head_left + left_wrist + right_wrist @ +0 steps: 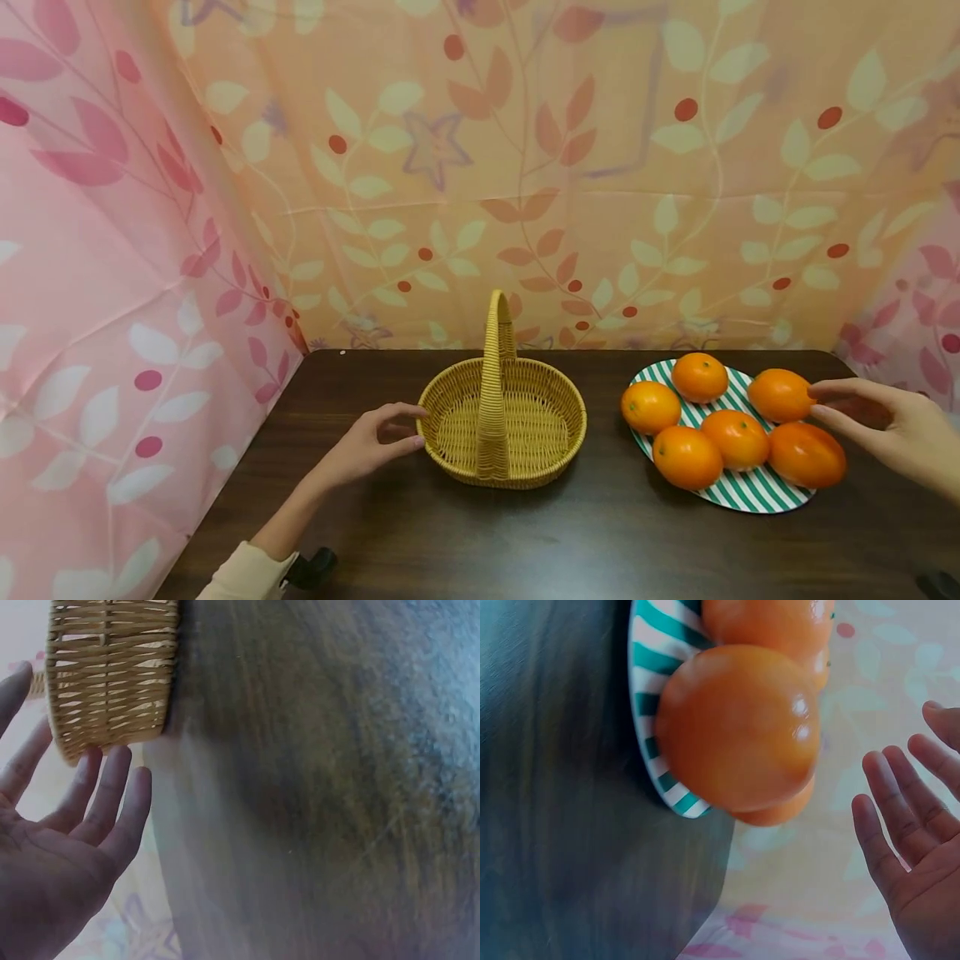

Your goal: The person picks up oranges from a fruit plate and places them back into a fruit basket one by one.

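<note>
A yellow wicker basket [536, 429] with a tall arched handle [492, 383] stands at the middle of the table, with nothing in it. At its left rim are the fingertips of my left hand [371, 442], thumb and fingers apart; in the left wrist view the fingers reach up to the woven wall [112, 682]. To the right, several oranges [733, 439] lie on a green-and-white striped plate [753, 493]. My right hand [892, 427] is at the back-right orange [780, 395], fingers extended; contact is unclear. A longer, deeper-orange fruit [807, 455] lies just in front.
The dark brown wooden table [487, 546] has a patterned cloth [450, 208] hanging behind it. Pink leaf-print cloth [150, 292] hangs at the left side. A stretch of table separates basket and plate. Dark straps [311, 568] sit at the wrists.
</note>
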The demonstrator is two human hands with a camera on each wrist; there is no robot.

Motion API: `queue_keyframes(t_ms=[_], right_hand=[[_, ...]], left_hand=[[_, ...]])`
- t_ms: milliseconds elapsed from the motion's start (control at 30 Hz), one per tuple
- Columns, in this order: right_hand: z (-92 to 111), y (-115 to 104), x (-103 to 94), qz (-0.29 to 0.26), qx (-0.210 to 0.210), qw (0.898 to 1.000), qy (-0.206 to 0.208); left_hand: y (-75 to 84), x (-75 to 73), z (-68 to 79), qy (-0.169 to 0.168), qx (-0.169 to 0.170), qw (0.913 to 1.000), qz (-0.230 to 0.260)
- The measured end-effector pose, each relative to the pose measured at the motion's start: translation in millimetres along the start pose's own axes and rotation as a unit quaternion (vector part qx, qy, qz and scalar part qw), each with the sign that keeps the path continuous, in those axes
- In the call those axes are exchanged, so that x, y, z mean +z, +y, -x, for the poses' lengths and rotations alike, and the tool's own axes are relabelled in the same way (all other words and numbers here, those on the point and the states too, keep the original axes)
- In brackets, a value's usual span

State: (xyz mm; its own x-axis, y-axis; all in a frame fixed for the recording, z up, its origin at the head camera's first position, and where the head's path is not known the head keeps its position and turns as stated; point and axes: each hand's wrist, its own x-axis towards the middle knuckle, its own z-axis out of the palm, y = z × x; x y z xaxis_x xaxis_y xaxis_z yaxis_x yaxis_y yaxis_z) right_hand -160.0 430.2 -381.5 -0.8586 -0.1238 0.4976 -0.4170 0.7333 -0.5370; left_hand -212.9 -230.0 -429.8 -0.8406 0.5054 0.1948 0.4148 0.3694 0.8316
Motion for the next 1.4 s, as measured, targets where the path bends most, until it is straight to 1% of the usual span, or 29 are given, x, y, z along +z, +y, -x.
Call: queue_keyframes(t_ms=[133,267,333,433,500,600,700,733,833,933,1067,1200,1300,1333,1400], right_hand=[[6.8,7.8,-0.6,-0.034,-0.004,0.999,0.012],[13.6,16.3,-0.5,-0.058,-0.013,0.998,0.031],[17.4,20.2,0.5,-0.062,-0.013,0.997,0.033],[22.6,25.8,2.7,-0.06,-0.02,0.998,0.021],[26.8,29.9,3.1,-0.052,-0.014,0.999,-0.002],[33.5,35.2,3.5,-0.022,0.017,0.999,-0.045],[39.8,41.7,2.0,-0.001,0.051,0.993,-0.107],[41.3,43.5,2.1,0.006,0.059,0.991,-0.12],[45.1,51.0,2.1,-0.001,0.066,0.986,-0.153],[47.3,55.8,4.2,-0.011,0.059,0.986,-0.155],[49.9,58.1,9.2,-0.048,0.037,0.988,-0.145],[49.0,59.7,15.3,-0.097,0.001,0.987,-0.131],[46.7,61.0,17.2,-0.125,-0.021,0.984,-0.124],[45.7,61.2,17.0,-0.133,-0.024,0.983,-0.126],[45.3,60.6,17.2,-0.126,-0.018,0.984,-0.123]], left_hand=[[-1.0,4.3,-0.4,0.019,0.005,0.9996,-0.021],[-1.6,5.5,-1.2,0.023,0.002,0.9993,-0.029],[-2.2,5.3,-1.1,0.021,0.0,0.9993,-0.031],[-2.8,5.1,-0.8,0.021,-0.001,0.9992,-0.033],[-2.6,5.2,-0.6,0.021,-0.001,0.9992,-0.033],[-2.1,5.8,-0.7,0.02,-0.001,0.9992,-0.034],[-2.0,6.5,-0.9,0.02,0.001,0.9992,-0.034],[-2.0,6.6,-1.0,0.02,0.003,0.9992,-0.034],[-1.3,6.5,-1.1,0.018,0.005,0.9994,-0.03],[-0.2,6.2,-1.1,0.016,0.004,0.9995,-0.028],[1.1,6.5,-1.1,0.015,0.008,0.9996,-0.022],[2.2,6.8,-0.6,0.018,0.019,0.9995,-0.02],[2.3,6.7,-0.4,0.02,0.014,0.9995,-0.02],[2.1,6.7,-0.3,0.02,0.01,0.9995,-0.02],[1.8,6.6,-0.3,0.02,0.005,0.9996,-0.02]])
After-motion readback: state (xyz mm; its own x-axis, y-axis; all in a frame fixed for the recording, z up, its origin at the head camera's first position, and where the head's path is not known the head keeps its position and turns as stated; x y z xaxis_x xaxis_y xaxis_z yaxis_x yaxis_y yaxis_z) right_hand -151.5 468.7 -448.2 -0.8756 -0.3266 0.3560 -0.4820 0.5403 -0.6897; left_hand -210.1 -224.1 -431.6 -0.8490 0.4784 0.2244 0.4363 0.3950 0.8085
